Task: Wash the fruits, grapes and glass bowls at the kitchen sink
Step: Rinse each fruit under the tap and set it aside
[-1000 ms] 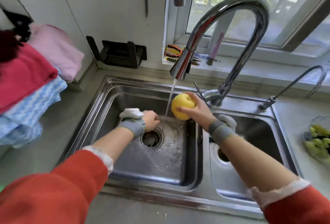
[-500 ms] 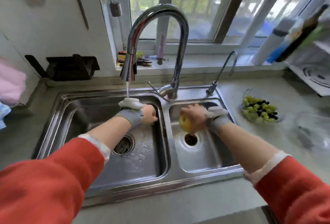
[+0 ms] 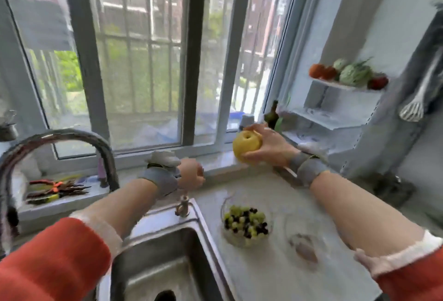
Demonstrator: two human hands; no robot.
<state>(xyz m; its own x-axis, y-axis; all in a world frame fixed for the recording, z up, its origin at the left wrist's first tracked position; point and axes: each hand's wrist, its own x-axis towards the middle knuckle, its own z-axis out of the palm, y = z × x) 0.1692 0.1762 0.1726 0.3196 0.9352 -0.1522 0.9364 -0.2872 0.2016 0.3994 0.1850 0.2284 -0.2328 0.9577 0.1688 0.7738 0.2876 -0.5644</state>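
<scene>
Your right hand (image 3: 271, 148) is gripping a yellow fruit (image 3: 247, 145), fingers curled around its far and lower sides, and is holding it in the air above the far edge of the table (image 3: 263, 274), just in front of the window sill (image 3: 215, 156). Your left hand (image 3: 190, 172) is hovering closed in a loose fist, with nothing visible in it, over the far right corner of the sink (image 3: 153, 262). Both wrists are wearing grey bands, and orange sleeves are covering your upper forearms. A glass bowl of grapes (image 3: 245, 224), green and dark mixed, is sitting on the table just beside the sink's right rim. A second glass bowl (image 3: 305, 240) is standing near it, to its right; blur is obscuring its contents. The faucet (image 3: 60, 140) is arching over the sink at the left; whether water is running cannot be told. A dark bottle (image 3: 272, 114) is standing on the sill behind the fruit.
</scene>
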